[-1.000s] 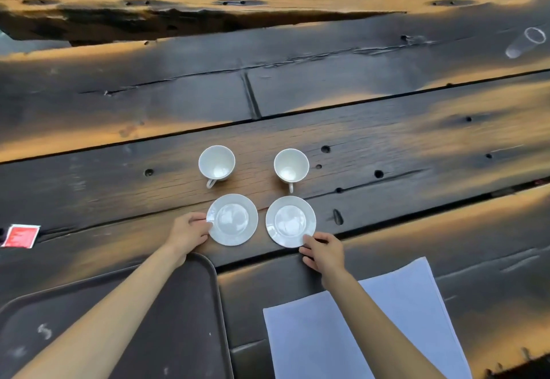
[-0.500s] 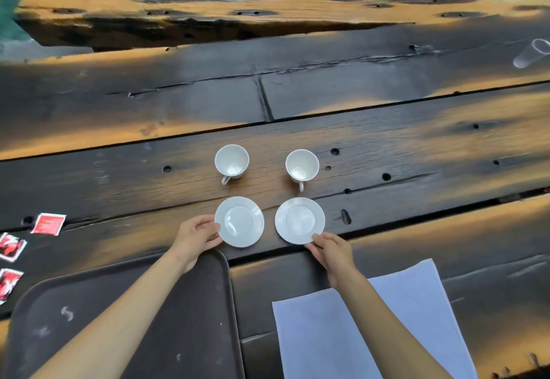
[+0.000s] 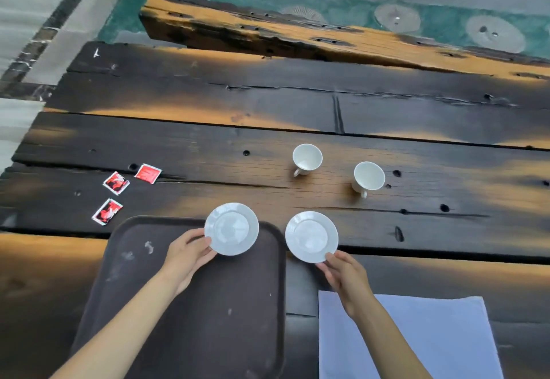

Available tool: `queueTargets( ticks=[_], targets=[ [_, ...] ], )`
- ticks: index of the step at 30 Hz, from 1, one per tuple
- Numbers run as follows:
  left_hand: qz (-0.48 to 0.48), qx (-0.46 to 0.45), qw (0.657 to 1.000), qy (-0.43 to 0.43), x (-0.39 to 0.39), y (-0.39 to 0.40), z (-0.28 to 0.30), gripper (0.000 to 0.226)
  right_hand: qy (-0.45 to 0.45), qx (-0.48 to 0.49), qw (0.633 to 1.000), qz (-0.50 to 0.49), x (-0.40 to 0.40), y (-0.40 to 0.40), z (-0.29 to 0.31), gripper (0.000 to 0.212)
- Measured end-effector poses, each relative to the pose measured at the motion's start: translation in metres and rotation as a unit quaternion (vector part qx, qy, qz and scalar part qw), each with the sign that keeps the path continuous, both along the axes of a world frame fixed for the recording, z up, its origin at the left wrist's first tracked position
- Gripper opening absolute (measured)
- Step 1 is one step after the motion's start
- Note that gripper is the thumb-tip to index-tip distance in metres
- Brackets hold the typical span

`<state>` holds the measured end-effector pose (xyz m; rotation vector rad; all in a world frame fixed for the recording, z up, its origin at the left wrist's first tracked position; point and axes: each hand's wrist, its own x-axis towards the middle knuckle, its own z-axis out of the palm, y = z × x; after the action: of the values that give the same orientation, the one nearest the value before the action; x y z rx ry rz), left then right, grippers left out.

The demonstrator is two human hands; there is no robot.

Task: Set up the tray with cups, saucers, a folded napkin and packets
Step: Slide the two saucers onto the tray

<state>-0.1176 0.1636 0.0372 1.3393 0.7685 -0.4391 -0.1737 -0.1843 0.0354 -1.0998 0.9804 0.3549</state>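
Observation:
My left hand (image 3: pixel 189 255) grips a white saucer (image 3: pixel 231 228) by its near left rim, held over the far edge of the dark brown tray (image 3: pixel 184 319). My right hand (image 3: pixel 342 274) pinches the near rim of a second white saucer (image 3: pixel 311 236), just right of the tray. Two white cups stand further back on the wood: the left cup (image 3: pixel 307 158) and the right cup (image 3: pixel 368 178), handles toward me. Three red packets (image 3: pixel 116 183) lie left of the tray. A white napkin (image 3: pixel 410 337) lies flat at the near right.
The dark, weathered plank table (image 3: pixel 208 146) has cracks and bolt holes. A wooden bench (image 3: pixel 268 33) runs along its far side over a green patterned floor. The table's left end shows at the far left.
Both saucers were drawn toward me and to the left. The left one went from the table onto the tray's far edge. The view swung left, showing more packets and the tray.

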Motion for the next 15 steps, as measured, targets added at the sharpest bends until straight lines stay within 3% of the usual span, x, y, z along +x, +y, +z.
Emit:
queueTargets(
  ticks=[15],
  targets=[
    [0.147,0.011,0.987,0.065,-0.058,0.141,-0.025,0.016,0.020,0.024,0.995,0.090,0.000,0.171,-0.003,0.021]
  ],
)
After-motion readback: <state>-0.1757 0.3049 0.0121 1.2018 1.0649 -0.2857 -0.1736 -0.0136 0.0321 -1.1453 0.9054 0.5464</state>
